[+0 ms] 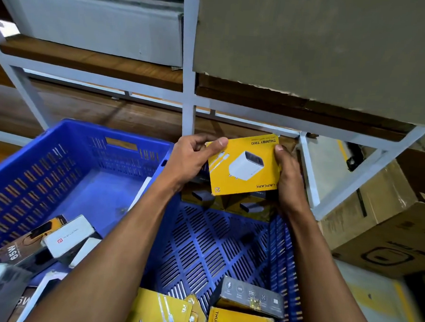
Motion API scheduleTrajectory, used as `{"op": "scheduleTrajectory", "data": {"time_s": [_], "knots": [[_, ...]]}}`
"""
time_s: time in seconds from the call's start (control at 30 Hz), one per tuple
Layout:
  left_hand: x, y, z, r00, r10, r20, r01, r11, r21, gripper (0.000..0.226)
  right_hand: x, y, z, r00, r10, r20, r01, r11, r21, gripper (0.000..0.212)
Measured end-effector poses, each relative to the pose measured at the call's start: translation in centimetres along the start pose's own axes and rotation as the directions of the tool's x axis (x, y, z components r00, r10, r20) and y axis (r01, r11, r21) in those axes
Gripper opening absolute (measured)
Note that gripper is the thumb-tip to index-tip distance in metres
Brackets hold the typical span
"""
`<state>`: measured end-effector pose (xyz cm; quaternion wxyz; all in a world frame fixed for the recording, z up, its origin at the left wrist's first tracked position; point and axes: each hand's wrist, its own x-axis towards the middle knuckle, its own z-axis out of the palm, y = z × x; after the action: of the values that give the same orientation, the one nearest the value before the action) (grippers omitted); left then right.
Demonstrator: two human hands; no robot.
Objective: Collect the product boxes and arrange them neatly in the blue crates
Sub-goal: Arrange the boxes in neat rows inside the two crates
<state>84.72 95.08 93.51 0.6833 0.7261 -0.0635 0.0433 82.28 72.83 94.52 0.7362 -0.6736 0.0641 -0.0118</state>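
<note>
Two blue crates stand side by side on the floor: the left crate (66,153) and the right crate (217,244). Both hands hold one yellow charger box (243,165) above the far end of the right crate. The left hand (191,159) pinches the box's left edge, thumb on the printed face; the right hand (288,179) clasps its right edge, fingers curled behind. The box sits tilted between the two hands, its print upside down.

Under it, at least two dark-fronted boxes (229,203) lie in the crate's far end, partly hidden by the box and wrists. Near the bottom edge, about five yellow boxes (223,311) are cut off by the frame. The left crate holds several black and white boxes (54,238), blurred and hard to count. A grey metal rack (191,61) with cardboard cartons stands behind.
</note>
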Motion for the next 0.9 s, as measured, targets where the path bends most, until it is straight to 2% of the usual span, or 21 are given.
{"op": "scheduleTrajectory", "data": {"time_s": [0.1,0.2,0.27,0.37,0.47,0.6,0.73,0.77,0.9], "knots": [[0.1,-0.1,-0.1,1.000,-0.013,-0.013,0.013,1.000,-0.004,0.042,0.4,0.2,-0.1,1.000,0.021,0.019,-0.022,1.000,0.021,0.049],[0.3,-0.2,-0.2,0.997,-0.025,-0.067,0.025,1.000,-0.005,0.034,0.6,0.2,-0.3,0.998,-0.026,0.051,0.015,0.979,0.201,0.041],[0.4,-0.3,-0.1,0.998,-0.038,-0.049,0.037,0.999,-0.018,0.034,0.5,0.2,-0.6,0.992,-0.005,0.128,-0.026,0.971,0.239,0.045],[0.2,-0.5,0.0,0.997,-0.058,0.044,0.056,0.997,0.050,0.042,0.2,0.1,-0.9,0.982,0.040,0.183,-0.073,0.982,0.175,0.057],[-0.1,-0.4,0.2,0.995,-0.058,0.083,0.045,0.987,0.156,0.039,0.3,-0.1,-1.4,0.996,0.030,0.087,-0.046,0.981,0.188,0.071],[-0.2,-0.6,0.7,0.995,-0.026,0.094,-0.010,0.934,0.356,0.046,0.1,0.0,-2.1,0.997,0.003,0.075,-0.007,0.999,0.052,0.061],[-0.3,-0.4,0.5,0.982,0.049,0.183,-0.083,0.980,0.183,0.028,-0.4,-0.1,-1.4,0.970,-0.004,0.241,0.032,0.993,-0.114,0.045],[-0.4,-0.3,0.4,0.974,0.065,0.217,-0.103,0.980,0.168,0.029,-0.5,-0.1,-1.1,0.962,0.001,0.274,0.037,0.990,-0.135,0.041],[-0.6,-0.1,0.6,0.951,0.037,0.307,-0.117,0.963,0.243,0.032,-0.4,0.1,-0.5,0.961,0.043,0.274,0.009,0.983,-0.185,0.043]]}}
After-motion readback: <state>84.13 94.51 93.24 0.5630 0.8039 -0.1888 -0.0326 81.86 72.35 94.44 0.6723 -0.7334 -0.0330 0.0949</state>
